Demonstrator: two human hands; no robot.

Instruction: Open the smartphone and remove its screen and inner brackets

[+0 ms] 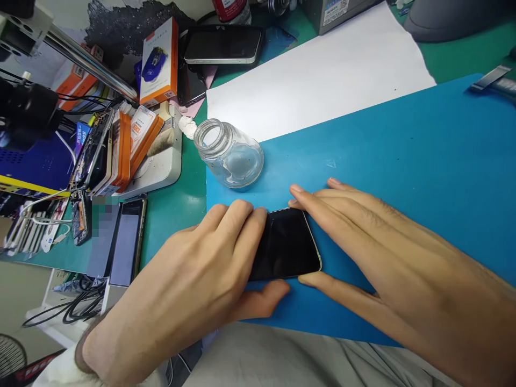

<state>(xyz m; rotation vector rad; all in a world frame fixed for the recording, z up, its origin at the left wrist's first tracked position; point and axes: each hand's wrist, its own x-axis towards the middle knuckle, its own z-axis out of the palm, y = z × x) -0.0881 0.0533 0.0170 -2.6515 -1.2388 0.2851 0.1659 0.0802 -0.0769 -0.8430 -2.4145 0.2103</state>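
Observation:
A smartphone (288,244) with a dark screen lies face up on the blue work mat (382,156), near its front edge. Over the phone's left part sits my left hand (209,263), its fingers curled at the far edge and the thumb along the near edge. My right hand (387,258) spans the right end, with fingertips at the far right corner and the thumb at the near edge. Between them the two hands grip the phone by its long sides. Its left end is hidden under my left hand. Just beyond stands an uncapped glass jar (237,158).
White paper (314,80) covers the mat's far side. Another phone (223,44) lies at the back, beside an orange-and-white box (159,64). Boxes and parts crowd the left, with a phone (128,242) at the table edge. A knife-like tool (494,78) lies far right.

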